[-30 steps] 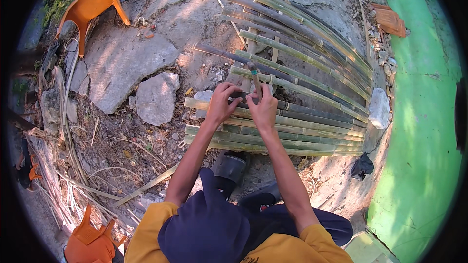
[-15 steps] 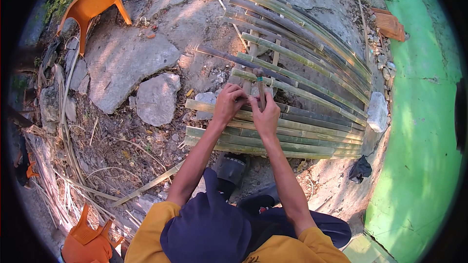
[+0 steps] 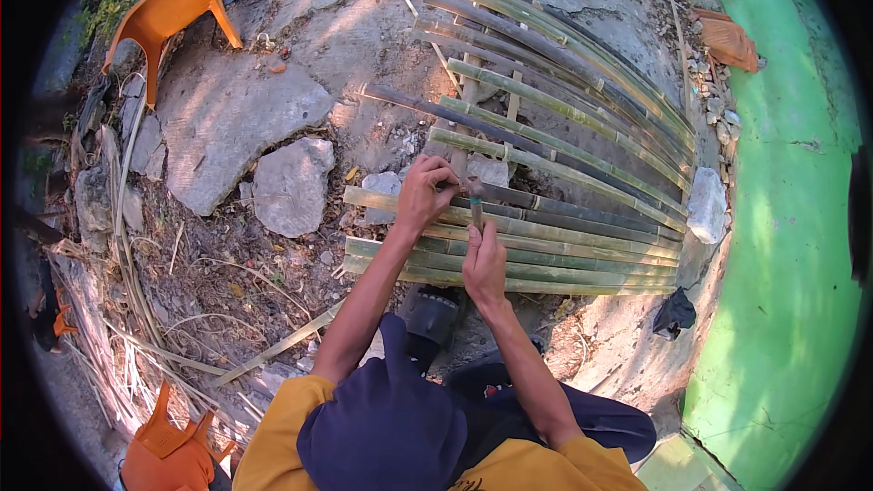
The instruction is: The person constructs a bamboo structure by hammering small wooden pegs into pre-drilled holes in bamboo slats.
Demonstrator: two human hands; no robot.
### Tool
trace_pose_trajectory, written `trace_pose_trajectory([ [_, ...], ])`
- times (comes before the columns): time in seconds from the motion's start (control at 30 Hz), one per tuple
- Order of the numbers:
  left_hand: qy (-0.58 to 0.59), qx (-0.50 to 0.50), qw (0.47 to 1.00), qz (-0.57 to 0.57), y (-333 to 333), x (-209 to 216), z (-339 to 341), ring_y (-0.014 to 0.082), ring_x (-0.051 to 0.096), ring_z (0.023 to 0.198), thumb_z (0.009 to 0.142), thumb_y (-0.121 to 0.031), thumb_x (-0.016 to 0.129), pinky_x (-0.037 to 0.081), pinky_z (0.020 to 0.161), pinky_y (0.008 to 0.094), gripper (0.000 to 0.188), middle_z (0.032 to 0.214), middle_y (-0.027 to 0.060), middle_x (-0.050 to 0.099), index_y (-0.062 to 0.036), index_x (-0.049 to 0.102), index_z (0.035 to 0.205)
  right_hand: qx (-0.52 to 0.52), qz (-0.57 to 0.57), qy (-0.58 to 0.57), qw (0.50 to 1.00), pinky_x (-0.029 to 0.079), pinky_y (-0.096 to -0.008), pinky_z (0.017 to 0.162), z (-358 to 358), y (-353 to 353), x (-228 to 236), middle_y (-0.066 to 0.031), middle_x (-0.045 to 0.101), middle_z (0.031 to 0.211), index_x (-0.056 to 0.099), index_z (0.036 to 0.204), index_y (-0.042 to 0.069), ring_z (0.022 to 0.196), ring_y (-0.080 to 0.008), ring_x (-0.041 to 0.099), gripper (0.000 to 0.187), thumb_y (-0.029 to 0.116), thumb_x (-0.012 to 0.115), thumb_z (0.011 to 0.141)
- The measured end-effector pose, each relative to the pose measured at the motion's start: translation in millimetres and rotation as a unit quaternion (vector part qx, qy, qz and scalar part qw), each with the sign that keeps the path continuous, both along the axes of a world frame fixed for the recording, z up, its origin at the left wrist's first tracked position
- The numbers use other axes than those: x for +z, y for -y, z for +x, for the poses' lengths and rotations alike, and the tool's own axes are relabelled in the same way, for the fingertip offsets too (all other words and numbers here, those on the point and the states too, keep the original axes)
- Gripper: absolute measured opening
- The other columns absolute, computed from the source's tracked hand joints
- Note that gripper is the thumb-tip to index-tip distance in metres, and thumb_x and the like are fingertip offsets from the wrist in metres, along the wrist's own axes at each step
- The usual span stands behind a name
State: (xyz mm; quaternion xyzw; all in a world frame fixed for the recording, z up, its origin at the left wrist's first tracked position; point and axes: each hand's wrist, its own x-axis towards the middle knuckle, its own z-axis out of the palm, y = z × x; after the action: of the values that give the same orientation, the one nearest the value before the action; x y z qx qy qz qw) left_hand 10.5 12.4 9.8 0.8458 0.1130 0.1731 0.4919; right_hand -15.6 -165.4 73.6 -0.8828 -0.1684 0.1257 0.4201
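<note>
A person's right hand (image 3: 485, 259) grips a hammer (image 3: 476, 206), its head just beside the left hand (image 3: 427, 193), whose fingers curl narrowly; what they pinch, if anything, I cannot tell. Both work over bamboo slats (image 3: 546, 232) on the ground. Striking squarely, fingertips clear, seems wise. Half a second ago the hammer head was farther from the body and the hands closer together.

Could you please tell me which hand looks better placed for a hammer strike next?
Probably the right hand: it holds the hammer by the handle, while the left hand, fingers bent together beside the hammer's head, holds no visible tool.
</note>
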Motion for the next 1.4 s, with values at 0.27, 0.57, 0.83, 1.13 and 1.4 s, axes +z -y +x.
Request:
trace_pose_trajectory([
  [0.27, 0.01, 0.008, 0.999, 0.03, -2.0, 0.7, -2.0, 0.0253, 0.059, 0.088, 0.068, -0.007, 0.083, 0.047, 0.082, 0.0392, 0.013, 0.086, 0.0014, 0.066, -0.0084, 0.072, 0.074, -0.015, 0.016, -0.002, 1.0, 0.042, -0.0588, 0.06, -5.2, -5.1, 11.4, -0.0291, 0.061, 0.075, 0.051, 0.115, 0.0, 0.073, -0.0537, 0.062, 0.02, 0.018, 0.048, 0.109],
  [0.57, -0.001, 0.01, 0.999, 0.035, -0.4, 1.0, -1.9, 0.0239, 0.059, 0.09, 0.068, -0.009, 0.085, 0.045, 0.083, 0.0394, 0.014, 0.086, -0.0005, 0.066, -0.0094, 0.073, 0.075, -0.017, 0.015, 0.015, 1.0, 0.041, -0.057, 0.059, -5.5, -6.5, 13.3, -0.0287, 0.06, 0.075, 0.05, 0.11, 0.0, 0.07, -0.0524, 0.061, 0.018, 0.018, 0.047, 0.109],
  [0.83, 0.005, 0.013, 1.0, 0.023, -5.2, 4.2, -4.8, 0.0236, 0.059, 0.091, 0.068, -0.011, 0.086, 0.045, 0.083, 0.0391, 0.015, 0.087, -0.0005, 0.067, -0.0082, 0.073, 0.074, -0.031, 0.05, 0.028, 0.998, 0.044, -0.0595, 0.059, -9.9, -8.2, 30.5, -0.0292, 0.061, 0.074, 0.048, 0.111, 0.0, 0.072, -0.0544, 0.061, 0.019, 0.018, 0.049, 0.108],
  [1.13, 0.006, 0.003, 1.0, 0.017, -3.6, 3.8, -2.5, 0.026, 0.059, 0.089, 0.068, -0.01, 0.085, 0.047, 0.085, 0.0391, 0.015, 0.087, 0.0014, 0.067, -0.0076, 0.072, 0.074, -0.038, 0.04, 0.007, 0.998, 0.042, -0.0599, 0.059, -10.7, -4.4, 18.1, -0.0299, 0.06, 0.074, 0.049, 0.11, 0.0, 0.073, -0.0545, 0.062, 0.018, 0.018, 0.048, 0.108],
  [1.4, -0.001, 0.004, 1.0, 0.013, -6.1, 0.9, -6.6, 0.0269, 0.059, 0.088, 0.068, -0.009, 0.086, 0.048, 0.084, 0.0392, 0.015, 0.087, 0.0028, 0.067, -0.0058, 0.073, 0.075, -0.029, 0.054, 0.035, 0.997, 0.043, -0.0583, 0.058, -12.2, -0.2, 14.7, -0.029, 0.061, 0.073, 0.048, 0.112, 0.0, 0.071, -0.0528, 0.063, 0.018, 0.017, 0.049, 0.108],
])
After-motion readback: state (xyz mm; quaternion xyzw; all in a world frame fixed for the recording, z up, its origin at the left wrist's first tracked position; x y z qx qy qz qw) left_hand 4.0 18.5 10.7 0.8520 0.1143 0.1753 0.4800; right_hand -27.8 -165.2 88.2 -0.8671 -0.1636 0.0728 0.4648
